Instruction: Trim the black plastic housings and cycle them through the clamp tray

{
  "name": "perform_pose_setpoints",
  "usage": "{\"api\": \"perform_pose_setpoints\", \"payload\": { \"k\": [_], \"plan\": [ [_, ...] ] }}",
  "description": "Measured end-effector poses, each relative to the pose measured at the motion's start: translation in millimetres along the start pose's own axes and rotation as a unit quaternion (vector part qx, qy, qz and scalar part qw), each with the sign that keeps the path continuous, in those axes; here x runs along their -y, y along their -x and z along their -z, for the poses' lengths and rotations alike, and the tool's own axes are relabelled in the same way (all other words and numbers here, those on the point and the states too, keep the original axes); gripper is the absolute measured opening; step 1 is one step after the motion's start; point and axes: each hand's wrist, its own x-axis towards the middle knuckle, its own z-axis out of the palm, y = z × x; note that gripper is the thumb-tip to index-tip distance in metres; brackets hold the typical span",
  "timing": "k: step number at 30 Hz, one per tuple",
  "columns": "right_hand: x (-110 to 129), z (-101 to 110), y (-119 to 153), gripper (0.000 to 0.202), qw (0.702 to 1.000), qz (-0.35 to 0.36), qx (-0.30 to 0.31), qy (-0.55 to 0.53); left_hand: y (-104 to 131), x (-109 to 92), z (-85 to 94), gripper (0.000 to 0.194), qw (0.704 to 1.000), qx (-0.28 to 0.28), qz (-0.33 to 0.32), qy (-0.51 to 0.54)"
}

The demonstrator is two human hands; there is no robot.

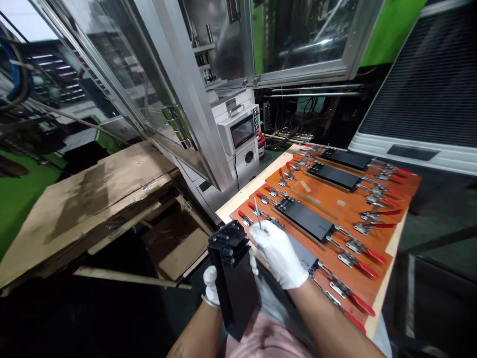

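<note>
My left hand (211, 286), in a white glove, is wrapped round a black plastic part (235, 278) in front of my body. The part is a long box-like moulding, stood upright and slightly tilted, with round posts and clips at its top end. White fingertips show on its right side. My right hand (278, 251), also gloved, is closed on a slim pale tool (257, 208) that points upward; whether it is a blade I cannot tell. This hand is just right of the part's top, over the near edge of the orange board (324, 196).
Black parts such as the black housing (305, 219) lie on the board between red-handled toggle clamps (359, 301). Cardboard (97, 184) covers a bench at left. Behind stand a machine's framed door (179, 89) and a control panel (242, 132).
</note>
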Motion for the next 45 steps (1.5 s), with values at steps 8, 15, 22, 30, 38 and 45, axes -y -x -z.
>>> {"api": "perform_pose_setpoints", "payload": {
  "k": [8,15,22,30,38,45],
  "plan": [
    [-9,14,13,0.035,0.992,0.034,-0.113,0.034,-20,-6,-28.5,0.078,0.991,-0.010,0.019,0.130],
    [-48,40,53,0.044,0.989,0.047,-0.142,0.017,-50,11,-49.1,0.084,0.981,-0.003,0.057,0.183],
    [-39,66,88,0.058,0.979,0.086,-0.167,-0.074,-78,30,-78.2,0.061,0.995,-0.083,0.040,-0.039],
    [-54,103,105,0.060,0.923,0.098,-0.373,0.018,-109,33,-105.2,0.081,0.938,-0.048,-0.068,-0.338],
    [-45,126,113,0.061,0.923,0.091,-0.375,0.018,-127,56,-98.0,0.045,0.925,-0.013,-0.094,-0.368],
    [-63,141,113,0.065,0.933,0.091,-0.347,0.003,-134,66,-103.5,0.034,0.922,-0.068,-0.091,-0.371]
  ]
}}
